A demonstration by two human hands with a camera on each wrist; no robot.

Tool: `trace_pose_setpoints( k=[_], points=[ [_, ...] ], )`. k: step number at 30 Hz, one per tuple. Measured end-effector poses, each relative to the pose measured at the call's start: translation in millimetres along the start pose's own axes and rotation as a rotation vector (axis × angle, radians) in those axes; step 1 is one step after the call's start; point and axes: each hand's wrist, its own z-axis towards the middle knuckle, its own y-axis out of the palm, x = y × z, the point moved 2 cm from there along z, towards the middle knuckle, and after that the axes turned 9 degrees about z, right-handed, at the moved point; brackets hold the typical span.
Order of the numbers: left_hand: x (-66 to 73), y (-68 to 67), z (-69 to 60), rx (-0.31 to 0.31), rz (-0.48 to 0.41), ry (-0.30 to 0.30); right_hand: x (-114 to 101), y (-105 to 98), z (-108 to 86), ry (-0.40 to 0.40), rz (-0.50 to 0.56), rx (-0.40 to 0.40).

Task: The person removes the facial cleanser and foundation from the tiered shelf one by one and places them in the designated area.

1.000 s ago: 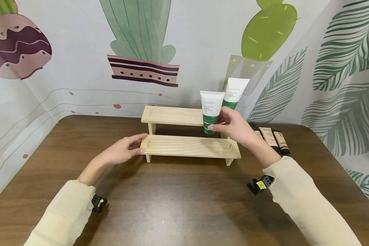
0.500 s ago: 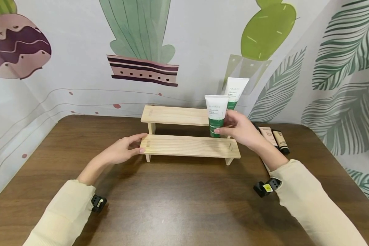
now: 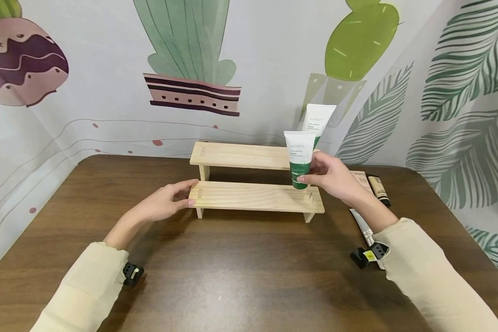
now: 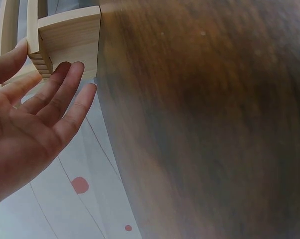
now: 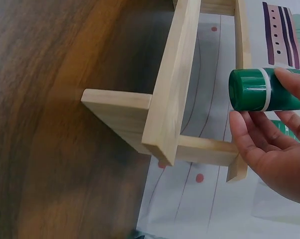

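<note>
A two-tier wooden shelf (image 3: 253, 197) stands on the table. My left hand (image 3: 162, 203) holds the left end of its lower board, thumb at the front edge and forefinger at the back; the other fingers spread loosely in the left wrist view. With thumb and fingers, my right hand (image 3: 336, 179) pinches the lower green part of a white-and-green squeeze tube (image 3: 300, 154). This tube is upright, cap down, over the right part of the lower board; its green cap (image 5: 247, 89) looks clear of the wood in the right wrist view. A matching tube (image 3: 318, 117) stands on the upper board's right end, partly hidden.
On the brown table (image 3: 232, 272), right of the shelf, lie a pink BB tube (image 3: 360, 179) and a beige tube with a black cap (image 3: 379, 189). A pale tube (image 3: 362, 227) is partly hidden under my right forearm. A patterned cloth (image 3: 274, 55) hangs behind.
My right hand has carried the tube to the right and slightly down, towards the lower board's right end. The left hand has stayed on the shelf's left end.
</note>
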Motion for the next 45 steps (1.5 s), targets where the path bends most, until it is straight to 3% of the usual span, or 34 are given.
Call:
trace_pose_setpoints(
  k=[32, 38, 45],
  points=[
    [1.3, -0.1, 0.2, -0.001, -0.026, 0.0, 14.0, -22.9, -17.2, 0.064, -0.099, 0.029],
    [1.2, 0.0, 0.2, -0.002, -0.026, -0.009, 15.6, -28.0, -24.1, 0.057, -0.12, 0.032],
    [2.8, -0.4, -0.7, -0.002, -0.037, -0.006, 20.2, -38.2, -36.8, 0.106, -0.149, 0.028]
  ],
)
